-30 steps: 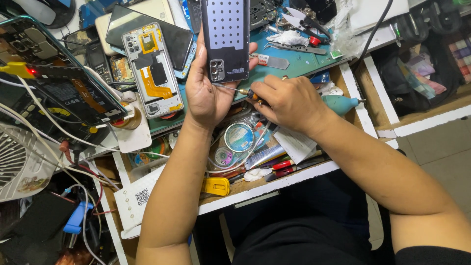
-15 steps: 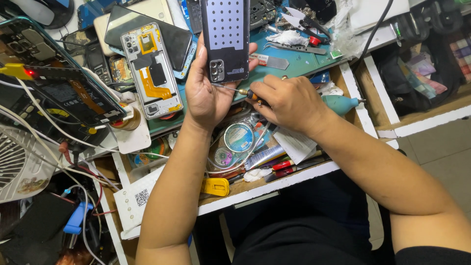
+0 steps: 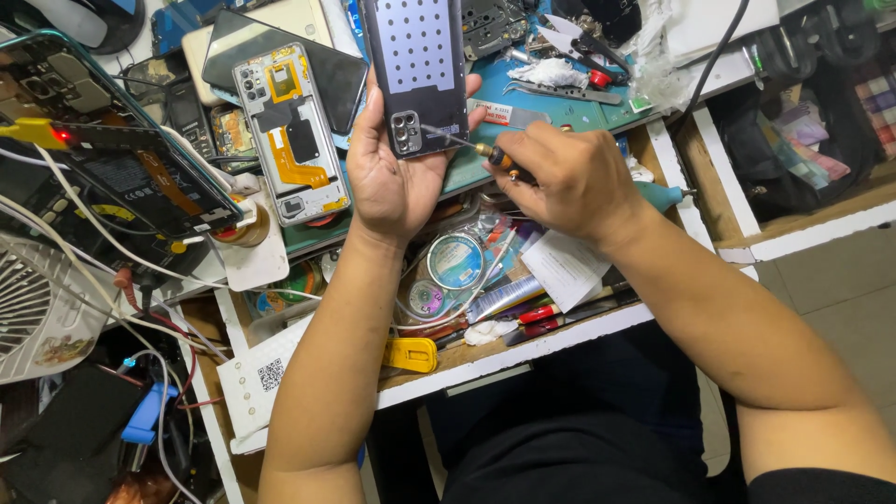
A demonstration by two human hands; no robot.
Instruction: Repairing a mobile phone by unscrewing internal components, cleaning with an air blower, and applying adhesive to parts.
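Nothing much has moved since a second ago: your left hand (image 3: 397, 177) still clamps the opened phone (image 3: 417, 70) upright above the drawer (image 3: 523, 350), your right hand (image 3: 560, 177) pinching the screwdriver (image 3: 467, 145) against it, so keep the tip square.

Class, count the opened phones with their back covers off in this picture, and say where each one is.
2: one phone body is held in the left hand, and one opened phone lies on the bench left of that hand. Others may be hidden among the clutter at far left.
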